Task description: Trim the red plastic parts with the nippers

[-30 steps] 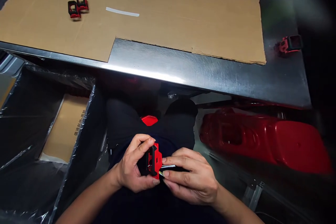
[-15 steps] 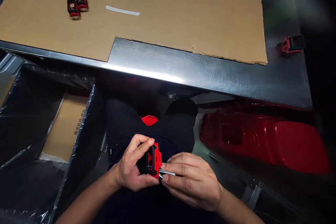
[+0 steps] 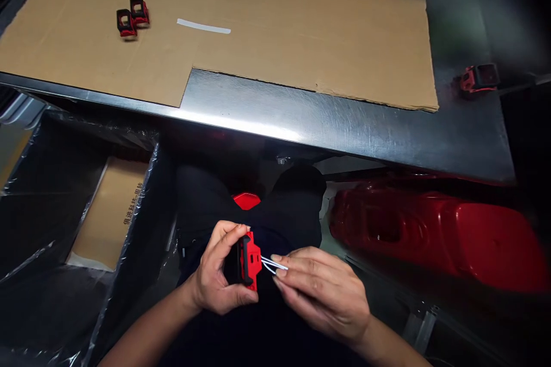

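My left hand (image 3: 217,275) grips a red and black plastic part (image 3: 252,261) low in front of my lap, with its black side toward the palm. My right hand (image 3: 322,292) pinches a thin white wire loop (image 3: 273,264) between thumb and fingers. That loop runs from my right fingertips to the red part's edge. A small red piece (image 3: 246,200) lies beyond my hands, on my dark trousers. Two similar red and black parts (image 3: 132,17) sit together on the cardboard sheet (image 3: 301,40), and another (image 3: 477,78) rests on the steel table (image 3: 344,126).
The steel table's front edge runs across the view above my lap. To the right stands a large, glossy red plastic bin (image 3: 439,235). To the left is a box lined with black plastic (image 3: 55,200), with a printed cardboard piece (image 3: 109,212) inside.
My right hand has moved right, away from the red part, and more of the white wire loop shows. The part has turned slightly in my left hand.
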The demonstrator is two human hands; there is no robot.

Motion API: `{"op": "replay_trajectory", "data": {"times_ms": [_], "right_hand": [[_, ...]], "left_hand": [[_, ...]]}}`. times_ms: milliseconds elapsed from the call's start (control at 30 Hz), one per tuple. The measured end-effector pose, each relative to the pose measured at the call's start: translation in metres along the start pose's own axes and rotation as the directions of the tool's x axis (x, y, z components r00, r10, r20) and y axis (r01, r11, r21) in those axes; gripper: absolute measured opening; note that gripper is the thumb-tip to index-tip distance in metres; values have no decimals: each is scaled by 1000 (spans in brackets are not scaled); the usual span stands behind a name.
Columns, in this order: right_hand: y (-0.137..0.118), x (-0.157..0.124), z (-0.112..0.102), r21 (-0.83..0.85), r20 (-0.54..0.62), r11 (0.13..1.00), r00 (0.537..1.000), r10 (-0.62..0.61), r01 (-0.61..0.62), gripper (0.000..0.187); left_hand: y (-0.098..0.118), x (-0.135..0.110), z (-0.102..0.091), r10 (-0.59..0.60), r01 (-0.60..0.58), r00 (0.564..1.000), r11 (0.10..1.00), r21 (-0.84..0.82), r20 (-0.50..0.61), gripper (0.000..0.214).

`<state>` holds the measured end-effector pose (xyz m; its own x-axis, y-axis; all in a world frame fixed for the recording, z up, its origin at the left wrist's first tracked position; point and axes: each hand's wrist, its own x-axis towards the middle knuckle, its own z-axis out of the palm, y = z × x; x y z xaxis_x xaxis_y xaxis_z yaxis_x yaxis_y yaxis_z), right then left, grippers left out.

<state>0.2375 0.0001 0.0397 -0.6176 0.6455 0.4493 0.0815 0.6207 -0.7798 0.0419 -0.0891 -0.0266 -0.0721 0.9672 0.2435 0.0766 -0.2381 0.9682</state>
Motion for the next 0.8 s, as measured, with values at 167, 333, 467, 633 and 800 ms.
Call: {"op": "replay_trajectory", "data": {"times_ms": [167, 333, 467, 633, 800], "right_hand": [[25, 14, -7, 6, -215, 992, 969, 123, -124, 29], [88, 60, -29, -146, -521, 915, 815, 253, -377, 34], [141, 113, -52, -338, -574, 807, 785, 231, -484, 37], [174, 142, -62, -501, -541, 635, 786, 300, -588, 32], [173, 138, -58, -519, -531, 615, 788, 313, -594, 32]], "left_hand": [[5, 2, 1, -256, 171, 961, 846, -505, -103, 77], [10, 6, -3, -302, 138, 946, 708, -693, -120, 73], [10, 3, -3, -313, 135, 939, 714, -687, -141, 74], [9, -1, -3, -303, 107, 934, 743, -661, -189, 73], [4, 1, -5, -315, 128, 931, 751, -647, -182, 75]]}}
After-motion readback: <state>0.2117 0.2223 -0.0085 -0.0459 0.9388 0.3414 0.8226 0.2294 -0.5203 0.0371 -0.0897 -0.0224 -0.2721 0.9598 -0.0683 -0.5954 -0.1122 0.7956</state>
